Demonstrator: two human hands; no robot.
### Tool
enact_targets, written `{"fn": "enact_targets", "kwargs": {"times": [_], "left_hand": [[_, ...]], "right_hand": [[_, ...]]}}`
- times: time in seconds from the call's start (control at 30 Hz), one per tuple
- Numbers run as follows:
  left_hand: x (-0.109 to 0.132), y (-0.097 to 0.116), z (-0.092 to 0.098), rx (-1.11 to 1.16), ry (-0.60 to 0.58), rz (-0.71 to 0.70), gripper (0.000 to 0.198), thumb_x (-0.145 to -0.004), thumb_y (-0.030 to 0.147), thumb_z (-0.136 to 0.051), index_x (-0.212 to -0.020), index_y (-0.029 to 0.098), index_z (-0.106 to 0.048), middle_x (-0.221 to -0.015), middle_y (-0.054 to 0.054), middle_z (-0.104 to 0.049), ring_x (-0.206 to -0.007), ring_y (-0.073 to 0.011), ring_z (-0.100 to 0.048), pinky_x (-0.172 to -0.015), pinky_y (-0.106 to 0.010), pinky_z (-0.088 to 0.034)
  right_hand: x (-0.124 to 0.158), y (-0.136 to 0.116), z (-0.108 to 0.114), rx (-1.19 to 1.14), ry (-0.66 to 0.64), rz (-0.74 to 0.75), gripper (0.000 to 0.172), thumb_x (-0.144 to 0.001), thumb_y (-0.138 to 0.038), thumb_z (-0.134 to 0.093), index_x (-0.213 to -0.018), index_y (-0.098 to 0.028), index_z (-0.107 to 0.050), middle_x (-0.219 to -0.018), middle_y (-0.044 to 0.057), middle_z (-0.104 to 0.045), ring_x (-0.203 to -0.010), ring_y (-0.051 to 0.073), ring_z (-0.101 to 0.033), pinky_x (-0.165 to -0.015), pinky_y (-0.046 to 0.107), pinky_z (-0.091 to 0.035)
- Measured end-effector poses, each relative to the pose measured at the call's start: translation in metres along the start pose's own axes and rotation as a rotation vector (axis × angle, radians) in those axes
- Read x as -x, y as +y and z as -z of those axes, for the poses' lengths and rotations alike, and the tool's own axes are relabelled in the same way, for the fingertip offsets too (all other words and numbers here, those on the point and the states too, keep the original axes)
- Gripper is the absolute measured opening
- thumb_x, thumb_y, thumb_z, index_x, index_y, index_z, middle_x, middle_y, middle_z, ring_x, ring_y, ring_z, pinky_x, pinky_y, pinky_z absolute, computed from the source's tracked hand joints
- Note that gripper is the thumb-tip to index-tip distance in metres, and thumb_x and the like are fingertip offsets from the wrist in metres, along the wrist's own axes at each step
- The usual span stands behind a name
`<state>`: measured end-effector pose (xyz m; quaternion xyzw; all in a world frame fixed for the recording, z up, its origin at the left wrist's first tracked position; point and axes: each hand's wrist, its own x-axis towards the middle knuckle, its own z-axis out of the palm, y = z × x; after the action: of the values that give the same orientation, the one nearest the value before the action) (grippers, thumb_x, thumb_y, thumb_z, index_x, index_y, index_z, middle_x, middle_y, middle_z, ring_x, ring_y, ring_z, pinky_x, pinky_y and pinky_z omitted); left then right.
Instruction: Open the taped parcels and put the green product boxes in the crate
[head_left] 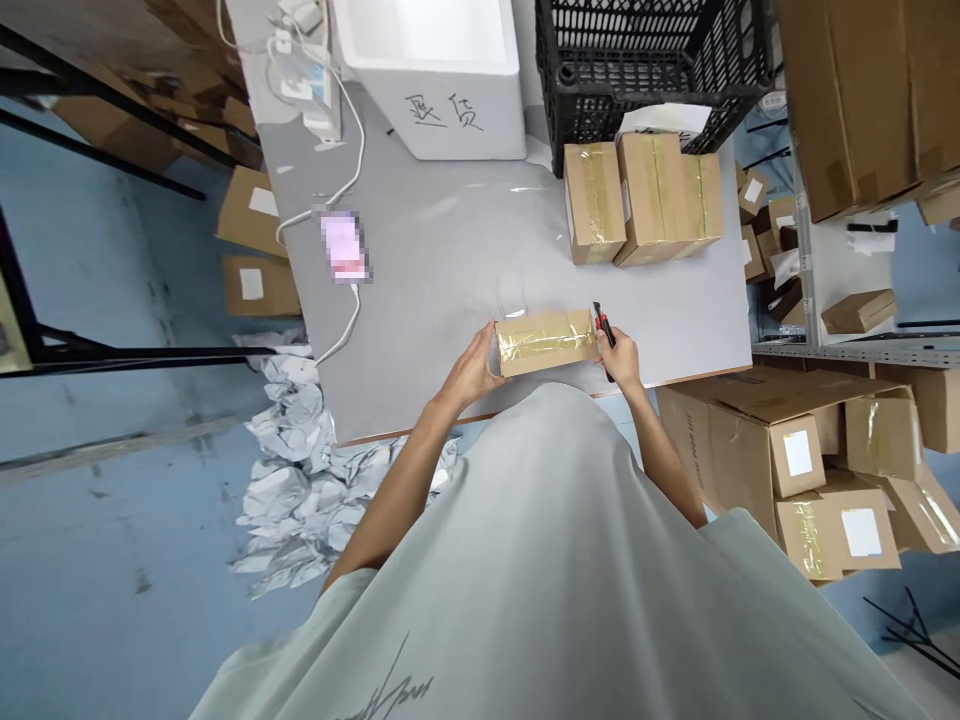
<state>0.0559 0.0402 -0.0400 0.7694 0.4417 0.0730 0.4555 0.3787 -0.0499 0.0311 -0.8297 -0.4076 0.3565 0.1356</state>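
- Your left hand [472, 372] has its fingers clamped on the left end of the small taped box [546, 341], over the bench [442, 270].
- Your right hand [624, 360] has its fingers wrapped round a box cutter [606, 335], at the box's right end.
- Beyond your right fingers, taped cartons [649, 205] stand before a black crate [637, 100].

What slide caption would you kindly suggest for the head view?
At a grey table, the left hand holds a taped box while the right hand grips a utility knife beside it.

White tub [480, 95] cropped by top edge
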Motion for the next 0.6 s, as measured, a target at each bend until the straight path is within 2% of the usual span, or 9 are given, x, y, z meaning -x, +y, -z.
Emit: {"fn": "enact_targets", "kwargs": {"times": [0.13, 0.2, 0.3, 0.37, 0.47, 0.6], "left_hand": [[0.021, -0.016, 0.005, 0.008, -0.012, 0.090, 0.149, -0.074, 0.067, -0.099, -0.185, 0.019, -0.013, -0.187, -0.026, -0.032, -0.173, -0.0448, -0.035, -0.141, -0.057, -0.035], [0.027, -0.016, 0.009, 0.027, 0.025, 0.099, 0.149, -0.072, 0.065, -0.102, -0.185, 0.022, -0.015, -0.189, -0.025, -0.028, -0.176, -0.0437, -0.030, -0.142, -0.058, -0.031], [0.028, -0.015, 0.014, 0.032, 0.061, 0.064, 0.133, -0.075, 0.065, -0.100, -0.182, 0.028, -0.031, -0.190, -0.020, -0.026, -0.178, -0.0430, -0.024, -0.144, -0.061, -0.026], [0.026, -0.015, 0.015, 0.028, 0.055, 0.033, 0.119, -0.078, 0.064, -0.098, -0.177, 0.029, -0.043, -0.191, -0.019, -0.027, -0.178, -0.0438, -0.021, -0.143, -0.063, -0.025], [0.023, -0.018, 0.014, 0.023, 0.053, 0.022, 0.104, -0.083, 0.058, -0.096, -0.172, 0.028, -0.051, -0.190, -0.018, -0.028, -0.179, -0.0449, -0.020, -0.142, -0.065, -0.028], [0.021, -0.024, 0.010, 0.023, 0.054, 0.015, 0.102, -0.084, 0.048, -0.096, -0.172, 0.028, -0.051, -0.191, -0.018, -0.027, -0.178, -0.0449, -0.021, -0.141, -0.065, -0.029]], "right_hand": [[0.016, -0.027, -0.007, 0.262, 0.052, 0.159, 0.048, -0.120, -0.035, -0.041, -0.151, -0.014, -0.070, -0.141, 0.020, -0.078, -0.121, 0.030, -0.077, -0.099, 0.034, -0.056], [0.021, -0.043, -0.009, 0.351, -0.008, 0.283, 0.047, -0.121, -0.034, -0.042, -0.157, -0.017, -0.067, -0.148, 0.018, -0.075, -0.128, 0.029, -0.074, -0.103, 0.034, -0.055], [0.026, -0.069, -0.011, 0.462, -0.217, 0.476, 0.044, -0.122, -0.037, -0.046, -0.156, -0.024, -0.069, -0.148, 0.011, -0.077, -0.130, 0.026, -0.073, -0.102, 0.032, -0.055], [0.026, -0.086, -0.013, 0.545, -0.323, 0.555, 0.042, -0.121, -0.039, -0.049, -0.156, -0.027, -0.070, -0.148, 0.009, -0.078, -0.132, 0.026, -0.073, -0.101, 0.031, -0.054], [0.025, -0.107, -0.017, 0.669, -0.402, 0.610, 0.042, -0.121, -0.038, -0.051, -0.158, -0.029, -0.070, -0.150, 0.009, -0.077, -0.132, 0.027, -0.073, -0.099, 0.032, -0.053], [0.022, -0.124, -0.022, 0.799, -0.453, 0.637, 0.042, -0.121, -0.035, -0.052, -0.156, -0.024, -0.072, -0.145, 0.013, -0.079, -0.129, 0.029, -0.076, -0.095, 0.033, -0.051]]}}
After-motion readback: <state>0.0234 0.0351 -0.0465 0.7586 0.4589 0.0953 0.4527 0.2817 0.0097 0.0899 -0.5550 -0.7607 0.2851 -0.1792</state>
